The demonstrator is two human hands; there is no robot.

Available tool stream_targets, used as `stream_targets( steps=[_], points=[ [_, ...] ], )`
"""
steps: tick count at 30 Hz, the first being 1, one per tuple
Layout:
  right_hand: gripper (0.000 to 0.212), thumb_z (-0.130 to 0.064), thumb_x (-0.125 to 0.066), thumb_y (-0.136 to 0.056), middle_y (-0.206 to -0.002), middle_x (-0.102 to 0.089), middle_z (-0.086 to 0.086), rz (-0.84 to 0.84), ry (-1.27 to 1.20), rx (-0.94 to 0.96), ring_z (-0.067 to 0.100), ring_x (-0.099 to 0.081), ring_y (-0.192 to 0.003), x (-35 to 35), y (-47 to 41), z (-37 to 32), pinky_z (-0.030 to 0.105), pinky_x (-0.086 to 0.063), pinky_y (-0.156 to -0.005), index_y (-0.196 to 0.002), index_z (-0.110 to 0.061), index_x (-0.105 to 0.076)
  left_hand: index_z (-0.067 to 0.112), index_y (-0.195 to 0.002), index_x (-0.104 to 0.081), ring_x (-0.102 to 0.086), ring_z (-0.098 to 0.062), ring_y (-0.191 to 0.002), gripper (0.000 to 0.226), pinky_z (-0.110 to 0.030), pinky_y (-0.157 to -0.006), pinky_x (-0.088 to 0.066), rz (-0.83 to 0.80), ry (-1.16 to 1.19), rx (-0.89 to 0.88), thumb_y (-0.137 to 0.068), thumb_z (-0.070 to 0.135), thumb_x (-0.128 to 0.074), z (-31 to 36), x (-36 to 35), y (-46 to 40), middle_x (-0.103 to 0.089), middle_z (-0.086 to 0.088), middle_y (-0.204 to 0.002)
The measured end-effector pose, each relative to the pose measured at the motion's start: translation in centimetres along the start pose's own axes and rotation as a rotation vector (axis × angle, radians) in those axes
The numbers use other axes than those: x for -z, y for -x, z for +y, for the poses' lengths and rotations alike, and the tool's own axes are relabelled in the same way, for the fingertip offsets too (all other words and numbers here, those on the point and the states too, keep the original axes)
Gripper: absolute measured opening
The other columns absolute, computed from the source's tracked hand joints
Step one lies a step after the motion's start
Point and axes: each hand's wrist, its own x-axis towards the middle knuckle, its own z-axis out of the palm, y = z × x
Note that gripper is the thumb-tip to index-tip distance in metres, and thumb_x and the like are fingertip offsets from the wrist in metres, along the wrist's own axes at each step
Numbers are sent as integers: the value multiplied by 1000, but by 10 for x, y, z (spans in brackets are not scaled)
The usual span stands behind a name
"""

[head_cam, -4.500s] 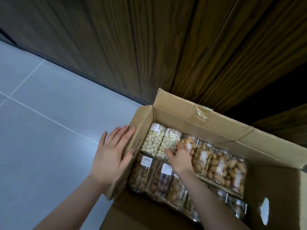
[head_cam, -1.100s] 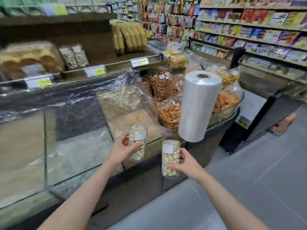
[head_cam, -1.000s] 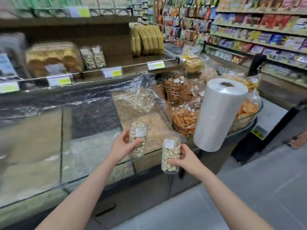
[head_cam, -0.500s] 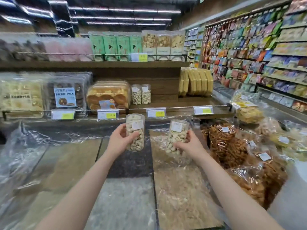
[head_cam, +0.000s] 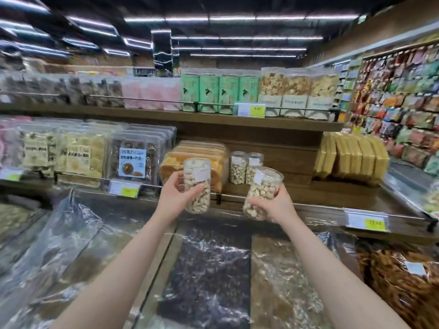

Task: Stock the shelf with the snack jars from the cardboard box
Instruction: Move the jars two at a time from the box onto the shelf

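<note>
Head view: your left hand grips clear plastic jar of pale nuts, fingers curled round it, jar upright. Your right hand grips second clear nut jar, fingers wrapped round its lower half, top tilted right. Both held short of brown wooden shelf. Two matching jars already stand there, beyond and between your hands. Bare shelf lies right of them, so right hand looks nearer that gap; long axis needs righting first.
</note>
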Motion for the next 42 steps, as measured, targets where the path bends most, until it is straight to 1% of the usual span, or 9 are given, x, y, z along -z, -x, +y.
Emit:
stream_targets(
  steps=[9, 14, 20, 26, 28, 31, 37, 40, 42],
  points=[
    [81, -35, -87, -49, -116, -60, 1, 115, 146, 108, 20, -57, -108, -53, -103, -13, 33, -47, -89, -117, -17, -47, 21, -113, -52, -60, -1, -92, 55, -15, -75, -47, 130, -70, -106, -67, 29, -82, -11, 19, -71, -63, 13, -101],
    [85, -39, -86, -55, -124, -56, 8, 137, 339, 39, 30, -55, -113, -78, -133, 13, 38, -46, -89, -123, -15, -41, 21, -113, -53, -61, 6, -86, 55, -5, -69, -46, 138, -84, -115, -67, 26, -82, -35, 21, -83, -64, 12, -102],
    [94, -43, -87, -52, -128, -52, 10, 42, 450, -54, 32, -53, -116, -88, -140, 26, 41, -46, -93, -126, -13, -37, 24, -109, -54, -62, 2, -90, 52, -12, -74, -48, 106, -99, -64, -66, 27, -84, -55, 14, -78, -65, 12, -101],
    [83, -39, -77, -72, -134, -46, 7, 63, 173, 65, 23, -49, -120, -52, -99, -13, 38, -45, -97, -138, -15, -34, 21, -112, -53, -59, 2, -92, 55, -11, -72, -45, 16, -114, -73, -67, 29, -83, -42, -10, -62, -63, 14, -103],
    [72, -47, -68, -77, -131, -50, 3, -48, 11, 59, 18, -52, -116, -40, -72, -30, 37, -46, -98, -136, -19, -38, 21, -112, -53, -59, 3, -91, 56, -8, -72, -44, -33, -128, -95, -66, 30, -84, -35, -27, -54, -63, 13, -101],
    [70, -51, -68, -74, -128, -51, -1, -209, 43, 69, 16, -51, -115, -31, -36, -45, 39, -47, -97, -133, -22, -42, 24, -105, -54, -59, 4, -82, 55, -11, -69, -45, -111, -174, -140, -61, 37, -85, -27, -61, -42, -65, 12, -93],
    [63, -31, -81, -67, -97, -52, -14, 6, 139, 84, 8, -55, -92, -9, -15, -44, 26, -54, -73, -119, -24, -46, 29, -110, -49, -62, -6, -92, 68, -31, -82, -52, -277, -230, -175, -54, 59, -72, -12, -111, -26, -65, 10, -104],
    [57, -29, -79, -69, -91, -48, -19, 64, 179, 121, 7, -53, -88, 10, -28, -45, 23, -46, -71, -117, -24, -48, 26, -120, -47, -57, -5, -102, 68, -28, -88, -49, -333, -310, -250, -65, 59, -71, -5, -110, -40, -60, 11, -113],
    [58, -29, -78, -71, -98, -50, -14, 99, 199, 156, 10, -54, -94, 23, -45, -49, 24, -45, -75, -120, -22, -47, 20, -122, -49, -53, -7, -103, 57, -26, -87, -44, -250, -426, -371, -77, 50, -67, -1, -98, -61, -57, 9, -113]
  ],
)
